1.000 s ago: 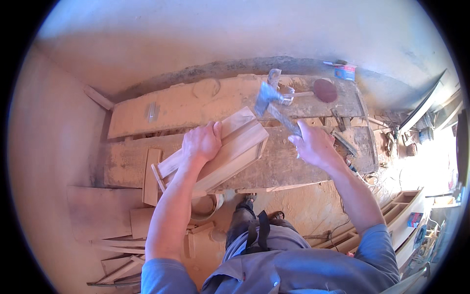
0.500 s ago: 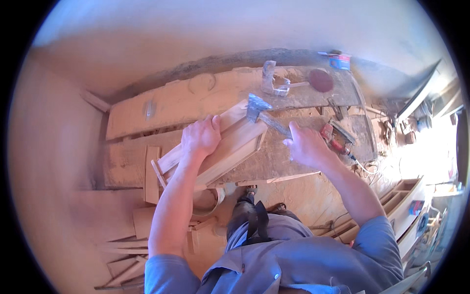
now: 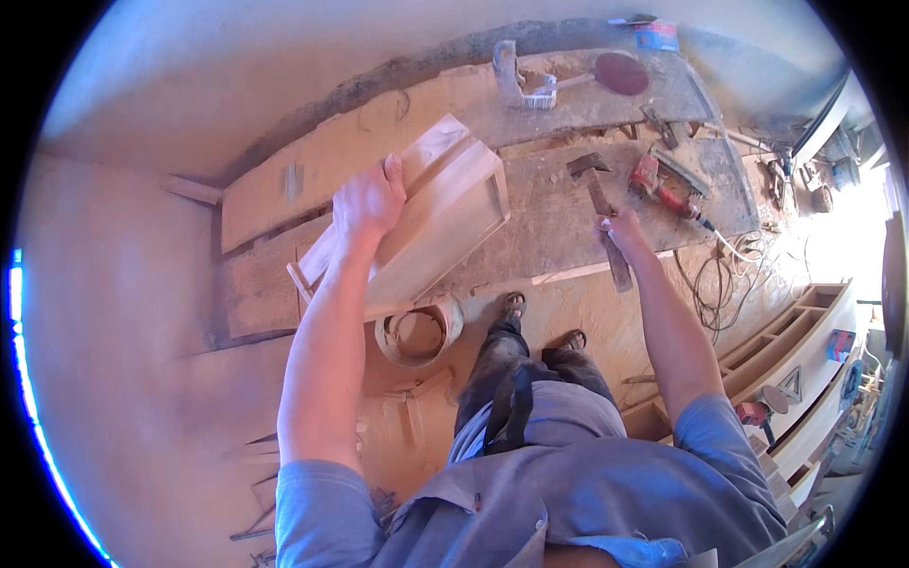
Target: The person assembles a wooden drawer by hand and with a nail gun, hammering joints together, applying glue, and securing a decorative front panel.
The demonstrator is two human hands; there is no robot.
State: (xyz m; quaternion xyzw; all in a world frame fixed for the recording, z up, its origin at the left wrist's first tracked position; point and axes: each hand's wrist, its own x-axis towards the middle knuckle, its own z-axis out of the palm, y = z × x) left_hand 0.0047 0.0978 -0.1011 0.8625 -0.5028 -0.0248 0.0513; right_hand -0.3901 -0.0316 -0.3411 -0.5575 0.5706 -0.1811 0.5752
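Note:
My left hand (image 3: 367, 202) is closed over the upper board of a pale wooden box-like piece (image 3: 440, 213), which lies slantwise on the workbench (image 3: 549, 222). Its fingers wrap over the board's edge and are partly hidden. To the right, my right hand (image 3: 620, 232) grips a hatchet (image 3: 598, 194) by its wooden handle. The dark metal head points away from me, apart from the wooden piece, and the handle's end sticks out below my fist.
A red power tool (image 3: 668, 189) with a cord lies right of the hatchet. Farther back are a dark red round disc (image 3: 621, 74) and a blue-red box (image 3: 656, 36). A bucket (image 3: 417, 333) stands below the bench edge. Long wooden frames (image 3: 767, 350) lie at right.
My right hand has drawn the hatchet away from the wooden piece, to the right. My left hand still holds the piece. The view has shifted, so the bench appears higher.

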